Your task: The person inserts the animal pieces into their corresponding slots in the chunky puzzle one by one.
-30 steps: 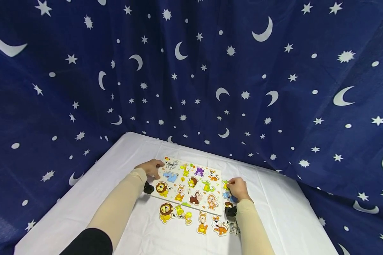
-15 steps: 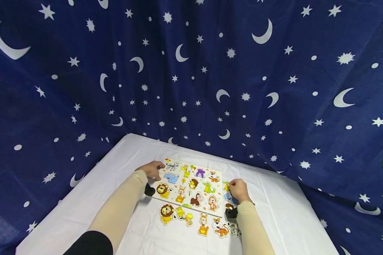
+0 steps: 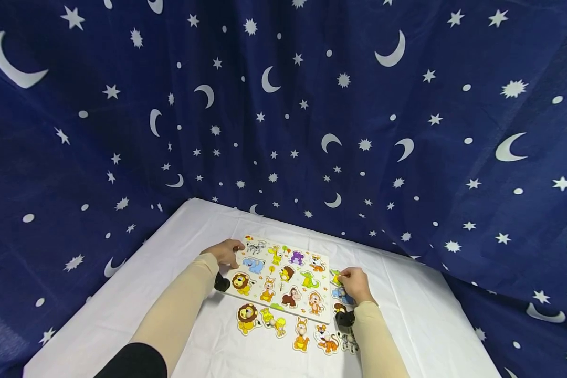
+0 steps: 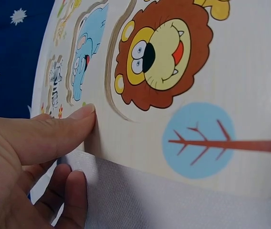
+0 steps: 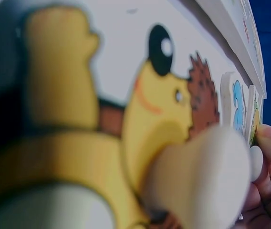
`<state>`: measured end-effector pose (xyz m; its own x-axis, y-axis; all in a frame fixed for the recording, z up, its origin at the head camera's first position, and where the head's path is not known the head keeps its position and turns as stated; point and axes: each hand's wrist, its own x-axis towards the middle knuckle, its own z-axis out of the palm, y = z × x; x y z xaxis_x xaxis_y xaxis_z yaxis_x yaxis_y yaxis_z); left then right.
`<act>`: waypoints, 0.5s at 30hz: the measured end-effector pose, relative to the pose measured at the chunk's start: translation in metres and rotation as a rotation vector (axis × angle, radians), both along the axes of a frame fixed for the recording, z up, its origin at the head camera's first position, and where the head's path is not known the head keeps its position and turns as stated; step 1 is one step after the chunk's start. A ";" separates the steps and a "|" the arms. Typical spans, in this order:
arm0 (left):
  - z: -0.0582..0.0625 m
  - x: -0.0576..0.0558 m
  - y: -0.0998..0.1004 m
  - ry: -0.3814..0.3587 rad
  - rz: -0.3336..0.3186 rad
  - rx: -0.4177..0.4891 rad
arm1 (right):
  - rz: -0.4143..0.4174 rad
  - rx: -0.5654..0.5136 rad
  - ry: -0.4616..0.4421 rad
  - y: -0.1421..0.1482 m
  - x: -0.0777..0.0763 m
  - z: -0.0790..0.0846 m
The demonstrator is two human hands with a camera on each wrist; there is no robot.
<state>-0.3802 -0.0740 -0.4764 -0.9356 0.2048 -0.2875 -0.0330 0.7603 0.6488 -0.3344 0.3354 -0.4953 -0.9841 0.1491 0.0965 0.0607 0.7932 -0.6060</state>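
Note:
A white animal puzzle board lies on the table. My left hand rests at its left edge. In the left wrist view the thumb presses on the board beside the elephant recess, with other fingers loosely bent at the cloth. At the board's right side my right hand pinches a green crocodile puzzle piece. The right wrist view shows thumb and fingers at that piece, by a pale knob; the exact grip is partly hidden. Nearby lie a blue elephant piece and a hedgehog piece.
Along the board's front lie a lion piece, a giraffe piece, a kangaroo piece, a tiger piece and a zebra piece. White cloth covers the table. Behind hangs a dark blue curtain.
The head view has shifted slightly. My right hand sits a touch further right, baring more of the elephant piece. My left hand and the board keep their places relative to each other.

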 end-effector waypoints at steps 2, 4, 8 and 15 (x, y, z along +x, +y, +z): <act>0.000 0.000 0.000 -0.003 0.009 0.013 | 0.000 0.005 0.008 0.001 0.001 0.001; 0.000 -0.001 0.000 -0.001 0.012 0.017 | -0.006 0.005 0.009 0.001 0.001 0.001; 0.000 -0.002 0.000 0.002 0.003 0.009 | -0.022 0.000 0.015 0.001 0.001 0.002; 0.000 0.000 -0.002 -0.007 -0.004 0.013 | 0.006 0.016 0.027 0.003 0.003 0.006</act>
